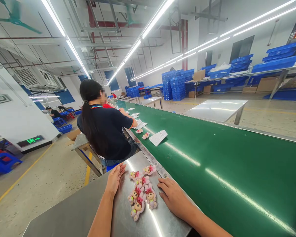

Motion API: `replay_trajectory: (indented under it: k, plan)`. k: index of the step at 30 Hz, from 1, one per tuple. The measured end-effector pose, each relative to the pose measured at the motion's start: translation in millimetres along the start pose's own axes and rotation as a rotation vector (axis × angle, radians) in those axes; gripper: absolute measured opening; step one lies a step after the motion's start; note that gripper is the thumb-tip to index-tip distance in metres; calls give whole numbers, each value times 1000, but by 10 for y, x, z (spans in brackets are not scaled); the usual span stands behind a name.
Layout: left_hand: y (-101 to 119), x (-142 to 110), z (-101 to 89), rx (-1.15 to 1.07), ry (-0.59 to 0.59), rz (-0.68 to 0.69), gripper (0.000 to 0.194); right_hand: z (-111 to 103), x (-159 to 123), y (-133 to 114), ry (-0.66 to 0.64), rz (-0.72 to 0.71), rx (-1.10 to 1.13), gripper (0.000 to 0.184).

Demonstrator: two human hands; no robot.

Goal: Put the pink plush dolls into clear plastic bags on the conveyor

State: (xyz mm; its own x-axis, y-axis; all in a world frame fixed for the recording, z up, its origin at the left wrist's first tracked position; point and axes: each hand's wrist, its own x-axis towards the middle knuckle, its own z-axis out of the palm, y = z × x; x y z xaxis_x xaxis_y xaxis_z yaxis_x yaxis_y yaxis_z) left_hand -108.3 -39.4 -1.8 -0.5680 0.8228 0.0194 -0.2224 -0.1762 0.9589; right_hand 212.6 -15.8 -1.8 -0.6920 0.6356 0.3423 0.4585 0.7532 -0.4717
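Several small pink toy figurines (139, 204) with bows lie in a loose group on the steel table (88, 204). To their left, my left hand (115, 178) rests at the table's edge, fingers loosely stretched, holding nothing. On the other side of the group, my right hand (174, 196) lies palm down by the belt's edge with its fingers apart. Neither hand touches a figurine. Farther up the green conveyor belt (212, 158) are two more figurines (145, 135) and a silvery-white packet (158, 137).
A co-worker (106, 128) in a dark shirt sits ahead on the left, arms over the belt among more packets (141, 125). Beyond the belt stand a steel table (218, 110) and stacks of blue crates (174, 85). A blue stool (3, 161) is at far left.
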Motion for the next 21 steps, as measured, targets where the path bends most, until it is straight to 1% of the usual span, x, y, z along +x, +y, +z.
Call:
replay_trajectory:
  k: [14,21]
  plan:
    - [-21,14,-16,3,-5,-2,29,-3,0,-6,-4,13,5,28]
    - [-29,23,-24,9,-15,10,34,-17,1,-11,-18,19,6,29]
